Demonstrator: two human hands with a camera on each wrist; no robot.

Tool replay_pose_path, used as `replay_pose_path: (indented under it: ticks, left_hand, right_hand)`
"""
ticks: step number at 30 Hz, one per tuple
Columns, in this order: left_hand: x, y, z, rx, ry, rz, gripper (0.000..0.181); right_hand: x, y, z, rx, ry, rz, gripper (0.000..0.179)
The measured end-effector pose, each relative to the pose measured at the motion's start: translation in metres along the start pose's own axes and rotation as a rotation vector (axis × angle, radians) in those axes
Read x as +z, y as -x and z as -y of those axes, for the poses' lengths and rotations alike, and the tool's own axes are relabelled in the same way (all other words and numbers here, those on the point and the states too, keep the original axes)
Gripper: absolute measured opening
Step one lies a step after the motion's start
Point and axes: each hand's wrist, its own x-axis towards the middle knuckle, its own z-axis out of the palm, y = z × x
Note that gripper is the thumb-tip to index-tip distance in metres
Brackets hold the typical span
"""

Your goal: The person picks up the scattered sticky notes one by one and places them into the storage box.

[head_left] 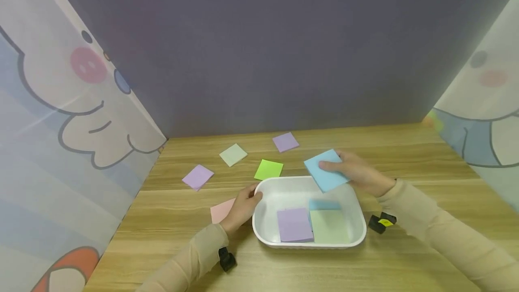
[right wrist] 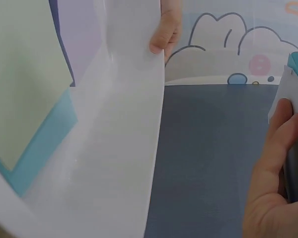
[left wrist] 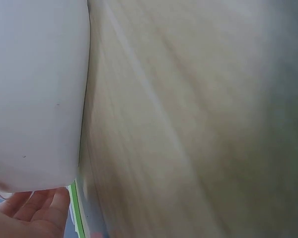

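A white plastic tub (head_left: 265, 233) stands on the table. Inside lie a purple sticky note pad (head_left: 295, 225), a pale green pad (head_left: 329, 226) and a blue pad (head_left: 324, 204) partly beneath the green one. My left hand (head_left: 244, 206) grips the tub's left rim, thumb over the edge; in the left wrist view its fingers touch the outer wall. Over the tub's back right corner, my right hand (head_left: 358, 172) pinches a light blue sticky note pad (head_left: 325, 172), thumb on top. The right wrist view shows its fingers (right wrist: 283, 124) under the pad's pale underside.
Beyond the tub lie a bright green pad (head_left: 269, 170), a pale green pad (head_left: 233, 155) and two purple pads, one at the back (head_left: 285, 142) and one at left (head_left: 198, 177). A pink pad (head_left: 222, 210) is partly behind my left hand. A dark panel (head_left: 284, 57) rises behind the table.
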Motion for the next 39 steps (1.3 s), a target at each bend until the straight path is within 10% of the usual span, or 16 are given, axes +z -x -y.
replay_pose_path:
  ticks: [13,39]
  left_hand:
    - [-0.001,-0.001,0.000,0.007,0.003,0.007,0.041]
    - [0.001,0.001,-0.003,-0.001,-0.017,-0.018,0.041]
  right_hand:
    - [0.017,-0.002,-0.001,-0.023,0.079,0.179,0.044]
    - [0.042,-0.020,-0.008,0.020,0.297,0.129,0.041]
